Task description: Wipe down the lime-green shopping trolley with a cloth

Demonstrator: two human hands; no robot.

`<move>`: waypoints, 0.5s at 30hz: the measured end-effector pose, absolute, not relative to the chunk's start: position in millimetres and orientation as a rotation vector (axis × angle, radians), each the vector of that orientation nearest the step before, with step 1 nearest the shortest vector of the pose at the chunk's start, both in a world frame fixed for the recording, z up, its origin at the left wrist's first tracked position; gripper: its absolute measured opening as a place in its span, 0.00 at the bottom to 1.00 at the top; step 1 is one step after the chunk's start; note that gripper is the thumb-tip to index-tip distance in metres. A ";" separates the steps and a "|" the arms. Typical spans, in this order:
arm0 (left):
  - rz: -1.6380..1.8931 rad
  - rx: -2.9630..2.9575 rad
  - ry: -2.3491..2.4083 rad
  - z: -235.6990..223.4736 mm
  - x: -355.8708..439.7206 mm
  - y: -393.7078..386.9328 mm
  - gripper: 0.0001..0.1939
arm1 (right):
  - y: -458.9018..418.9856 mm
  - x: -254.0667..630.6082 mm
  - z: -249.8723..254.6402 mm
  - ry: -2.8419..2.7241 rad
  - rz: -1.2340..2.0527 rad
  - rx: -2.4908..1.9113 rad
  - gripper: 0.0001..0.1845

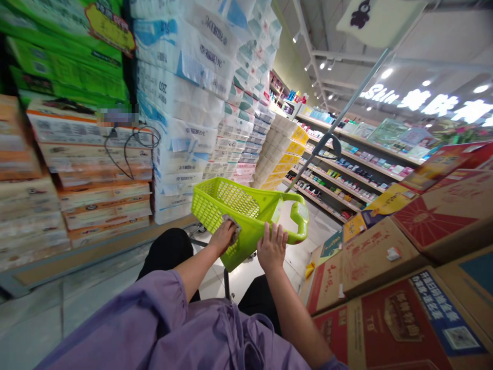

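Observation:
A lime-green plastic shopping basket [246, 203] on a wheeled frame stands on the floor in front of me, its grip toward the right. My left hand [222, 237] is closed on a small grey cloth [232, 226] and presses it against the basket's near rim. My right hand [271, 247] rests on the basket's side wall just below the green handle [300, 218], fingers stretched out and spread. A long grey pull bar [327, 141] rises from the basket toward the upper right.
Stacked packs of toilet paper and tissue [185, 103] tower on the left. Red and brown cardboard boxes [404, 288] are piled close on the right. Product shelves [346, 169] line the aisle beyond. The light tiled floor [57, 313] runs between them.

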State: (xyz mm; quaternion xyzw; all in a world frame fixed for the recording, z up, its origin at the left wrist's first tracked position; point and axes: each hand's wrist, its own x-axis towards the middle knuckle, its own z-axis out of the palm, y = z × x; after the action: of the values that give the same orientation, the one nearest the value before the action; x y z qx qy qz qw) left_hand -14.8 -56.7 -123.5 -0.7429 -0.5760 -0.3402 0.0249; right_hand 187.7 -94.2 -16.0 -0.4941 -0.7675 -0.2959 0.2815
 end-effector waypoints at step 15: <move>-0.831 -2.396 -1.617 -120.3 -13.6 -58.7 0.19 | -81.9 160.6 -10.2 -2.415 -0.673 -1.216 0.29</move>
State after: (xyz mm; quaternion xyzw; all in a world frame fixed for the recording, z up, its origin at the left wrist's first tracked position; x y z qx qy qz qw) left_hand -13.6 -58.7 -120.3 -0.7949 -0.5365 -0.2755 0.0667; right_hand 160.6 -81.9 -10.2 -0.4296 -0.8531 -0.2379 0.1765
